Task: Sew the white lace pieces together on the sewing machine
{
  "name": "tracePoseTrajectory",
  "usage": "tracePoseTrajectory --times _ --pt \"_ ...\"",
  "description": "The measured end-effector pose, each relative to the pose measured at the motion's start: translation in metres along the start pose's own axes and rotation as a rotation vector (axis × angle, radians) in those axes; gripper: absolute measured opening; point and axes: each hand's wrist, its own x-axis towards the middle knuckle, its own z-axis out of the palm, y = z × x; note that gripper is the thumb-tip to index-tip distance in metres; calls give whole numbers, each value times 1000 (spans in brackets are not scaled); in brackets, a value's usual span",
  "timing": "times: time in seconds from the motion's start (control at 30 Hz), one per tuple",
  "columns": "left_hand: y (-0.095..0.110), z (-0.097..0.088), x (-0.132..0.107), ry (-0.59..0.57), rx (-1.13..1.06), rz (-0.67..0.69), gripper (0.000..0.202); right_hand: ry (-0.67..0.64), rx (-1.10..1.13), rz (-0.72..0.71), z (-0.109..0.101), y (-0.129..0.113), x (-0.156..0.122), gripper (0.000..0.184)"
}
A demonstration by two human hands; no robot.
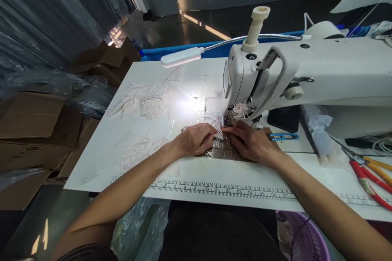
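A strip of white lace trim (218, 129) lies in front of the needle area of a white sewing machine (241, 77). My left hand (199, 138) is closed with its fingertips pinching the trim from the left. From the right, my right hand (251, 142) reaches in with thumb and forefinger together at the trim's edge, just below the presser foot, which is partly hidden. Under both hands is a shiny brown sheet (225, 153) on the white table (190, 171). A pinkish fabric flower (240, 109) hangs on the machine head.
White lace pieces (154, 100) lie on the table's left side, with more lace (142, 149) nearer me. A lamp (182, 57) shines above. At right are a blue thread snipper (283, 136), a black phone (284, 118) and red-handled scissors (366, 179). Cardboard boxes (33, 126) stand left.
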Motion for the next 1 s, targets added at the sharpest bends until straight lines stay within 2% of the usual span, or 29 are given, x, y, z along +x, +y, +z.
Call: tracePoseTrajectory --times 0.1,0.2,0.27,0.37,0.47,0.57,0.67,0.77,0.9,1.0 --pt "1 0 -1 -36 14 3 4 -1 159 5 -6 5 -3 32" --pt "4 -2 -1 -102 106 52 6 -17 175 5 -7 9 -5 33" --pt "6 -4 0 -127 183 99 7 -30 95 12 -5 8 -5 39" --pt "8 -7 0 -136 264 169 10 -69 -141 0 2 -1 -1 44" --pt "6 -9 -1 -173 274 266 13 -90 -382 16 8 -14 5 43" --pt "3 -9 -2 -213 267 300 15 -79 -481 56 11 -23 10 39" --pt "2 -7 -3 -190 258 237 14 -68 -454 120 10 -23 11 39" --pt "2 -3 -4 -106 187 146 13 -21 -292 140 6 -13 5 43" --pt "5 -1 -4 -31 87 -18 16 53 -46 79 1 -1 -3 40" --pt "6 -2 -5 -11 70 -100 19 46 -63 18 1 0 -5 39"
